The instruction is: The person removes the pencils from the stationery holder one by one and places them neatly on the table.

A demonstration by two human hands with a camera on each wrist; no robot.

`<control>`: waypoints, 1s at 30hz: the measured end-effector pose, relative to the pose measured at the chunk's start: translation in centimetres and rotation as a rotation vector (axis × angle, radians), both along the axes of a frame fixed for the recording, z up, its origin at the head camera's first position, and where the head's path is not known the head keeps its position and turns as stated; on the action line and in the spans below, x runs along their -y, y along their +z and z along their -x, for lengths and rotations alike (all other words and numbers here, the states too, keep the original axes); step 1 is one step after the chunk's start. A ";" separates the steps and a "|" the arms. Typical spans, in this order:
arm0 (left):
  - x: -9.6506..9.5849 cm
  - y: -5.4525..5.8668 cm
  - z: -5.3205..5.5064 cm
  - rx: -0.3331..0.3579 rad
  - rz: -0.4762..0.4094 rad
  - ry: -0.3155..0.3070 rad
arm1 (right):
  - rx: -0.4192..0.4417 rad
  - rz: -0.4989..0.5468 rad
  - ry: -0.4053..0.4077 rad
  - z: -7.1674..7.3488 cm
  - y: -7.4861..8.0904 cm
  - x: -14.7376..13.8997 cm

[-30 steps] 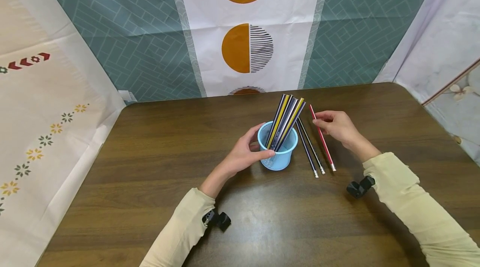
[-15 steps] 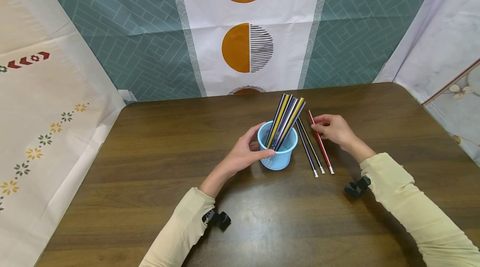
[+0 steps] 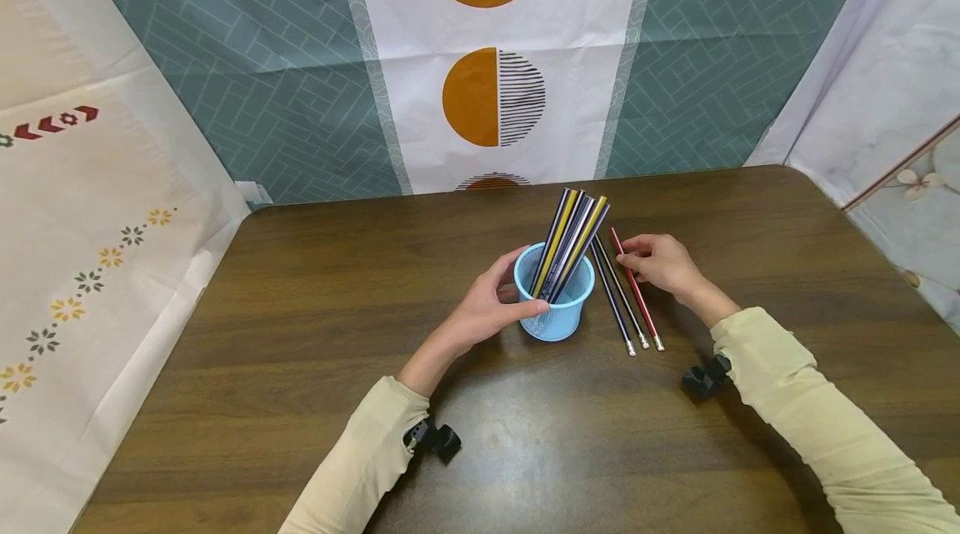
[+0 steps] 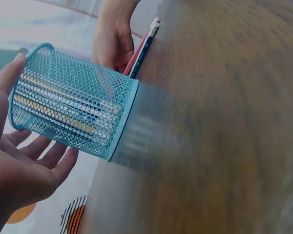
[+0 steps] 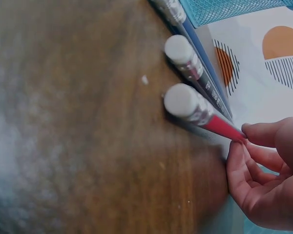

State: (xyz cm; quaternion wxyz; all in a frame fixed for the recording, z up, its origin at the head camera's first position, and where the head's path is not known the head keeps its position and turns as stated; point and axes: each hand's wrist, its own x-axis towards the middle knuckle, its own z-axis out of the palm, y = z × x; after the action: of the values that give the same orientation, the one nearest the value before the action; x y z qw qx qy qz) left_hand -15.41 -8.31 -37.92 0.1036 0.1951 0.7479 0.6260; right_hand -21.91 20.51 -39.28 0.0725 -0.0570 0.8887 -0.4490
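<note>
A light blue mesh pencil cup (image 3: 558, 324) stands upright on the table, holding a leaning bunch of dark, yellow and white striped pencils (image 3: 572, 238). My left hand (image 3: 487, 307) holds the cup from its left side, thumb at the near rim and fingers behind; the left wrist view shows the mesh wall (image 4: 73, 97) between them. To the cup's right, a dark blue pencil (image 3: 613, 301) and a black pencil (image 5: 205, 83) lie side by side, eraser ends toward me. Beside them my right hand (image 3: 663, 267) pinches a red pencil (image 3: 643, 309) between thumb and fingertips, its white eraser (image 5: 180, 101) nearest me.
The brown wooden table (image 3: 337, 292) spreads around both hands. A patterned cloth (image 3: 300, 84) hangs behind its far edge, with pale cloths at the left and right sides. A small black wrist camera (image 3: 705, 377) sits at each cuff.
My right hand has moved left and slightly toward me with the red pencil, bringing it closer alongside the two dark pencils. The left hand and the cup have stayed in place.
</note>
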 end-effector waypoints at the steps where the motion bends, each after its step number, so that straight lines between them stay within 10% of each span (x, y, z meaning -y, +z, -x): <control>1: 0.0 0.0 0.0 0.000 -0.001 -0.001 | -0.001 -0.005 0.000 0.0 0.0 0.0; 30: 0.1 0.0 0.0 0.002 0.013 -0.002 | 0.002 -0.070 0.007 0.0 -0.1 0.2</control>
State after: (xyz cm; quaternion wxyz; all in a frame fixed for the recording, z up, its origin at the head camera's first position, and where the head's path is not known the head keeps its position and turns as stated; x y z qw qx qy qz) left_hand -15.41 -8.36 -37.94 0.1062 0.1948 0.7514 0.6214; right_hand -21.87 20.36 -39.42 0.0770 -0.0569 0.9036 -0.4176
